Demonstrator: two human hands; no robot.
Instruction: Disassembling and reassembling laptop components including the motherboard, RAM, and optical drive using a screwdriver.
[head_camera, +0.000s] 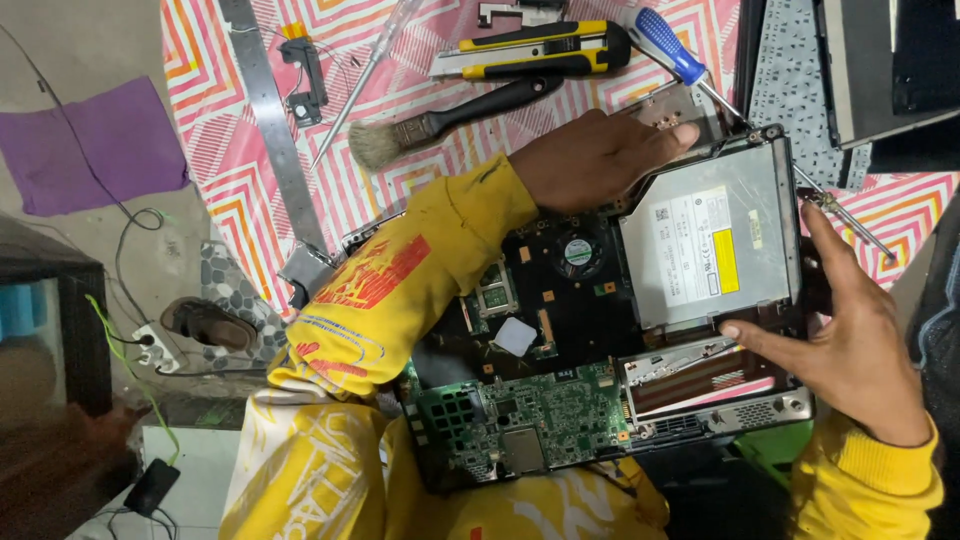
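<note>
A stripped laptop (600, 350) is held on the lap, its green board (530, 415) nearest the body and the dark mainboard with a small fan (578, 252) beyond it. The silver optical drive (705, 245) is seated in the far right corner of the chassis. The right hand (850, 330) is spread open against the drive's near right edge, thumb laid along its front; the left hand (595, 155) is pressed flat, fingers extended, on the far left corner by the copper heatsink (670, 108). Neither hand is closed on anything. The drive appears to be being worked loose or seated; a steady sideways slide with the chassis braced would be called for. Farther off, on the patterned cloth (250, 190), a brush (450, 115), a yellow knife (535, 50) and a blue screwdriver (670, 45) are laid.
</note>
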